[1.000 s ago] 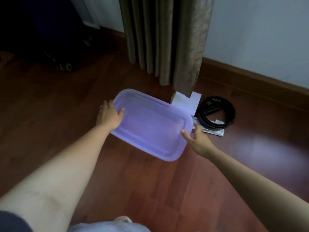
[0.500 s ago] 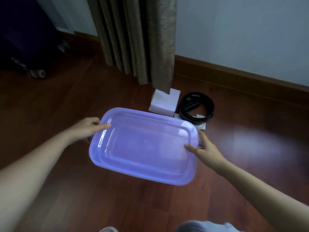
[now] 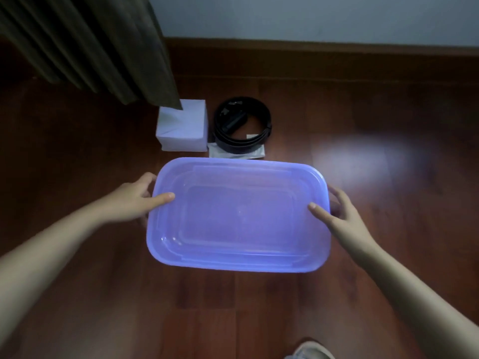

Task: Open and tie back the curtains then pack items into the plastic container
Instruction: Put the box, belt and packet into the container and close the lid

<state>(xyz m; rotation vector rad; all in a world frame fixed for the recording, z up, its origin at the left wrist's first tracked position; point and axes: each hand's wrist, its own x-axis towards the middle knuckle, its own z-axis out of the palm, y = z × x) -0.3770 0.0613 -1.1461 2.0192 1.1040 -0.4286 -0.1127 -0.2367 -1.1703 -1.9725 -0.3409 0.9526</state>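
You held the purple plastic container (image 3: 238,216) by its two short ends, your left hand (image 3: 134,200) with its thumb over the rim, your right hand (image 3: 337,216) likewise. Just beyond the container lay a white box (image 3: 182,130), a coiled black belt (image 3: 242,125) and a flat packet (image 3: 220,152); the curtain (image 3: 103,47) hung over the box's far corner.

A single head-worn camera looks steeply down and forward at the floor (image 3: 77,156) from above, close enough that both forearms enter from the bottom corners and the container (image 3: 238,216) fills the middle. It faces the wall (image 3: 311,16), whose skirting runs along the top edge, with the curtain (image 3: 85,45) in the top left corner. There is no second view to share the scene.
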